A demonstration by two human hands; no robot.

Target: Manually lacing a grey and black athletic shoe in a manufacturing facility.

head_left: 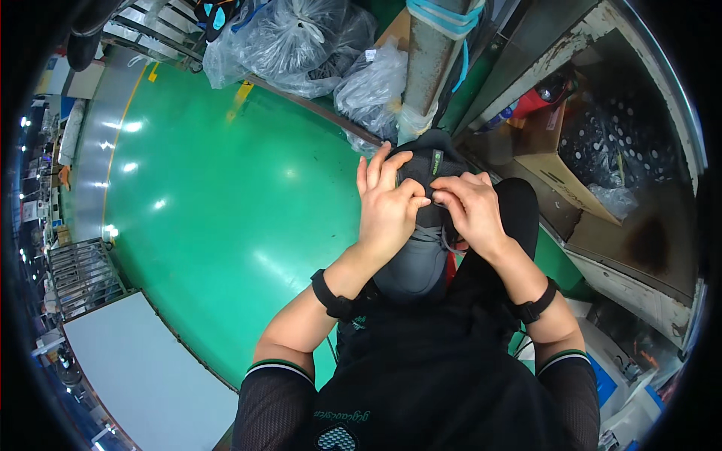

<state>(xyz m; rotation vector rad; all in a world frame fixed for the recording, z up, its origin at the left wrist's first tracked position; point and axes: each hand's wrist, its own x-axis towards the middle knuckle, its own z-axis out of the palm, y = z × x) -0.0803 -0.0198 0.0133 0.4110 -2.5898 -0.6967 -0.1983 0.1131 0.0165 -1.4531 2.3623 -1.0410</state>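
Note:
A dark grey lace-up shoe (412,269) lies in front of my body, its rounded toe toward me. At its far end the tongue carries a small green-and-black label (437,163). Grey laces (427,234) cross the middle, and a loop hangs off the right side. My left hand (386,207) is closed in a pinch on the shoe by the tongue, its other fingers raised along the left side. From the right, my right hand (472,209) pinches the same spot, fingertips nearly meeting the left's. Whether lace or tongue edge is between them is too small to tell.
Clear plastic bags (297,41) fill a rack at the far side, beside a rusty metal post (432,56). On the right, a metal-framed shelf holds an open cardboard box (553,169) of bagged dark parts. A white tabletop (143,368) stands at lower left above green floor (226,188).

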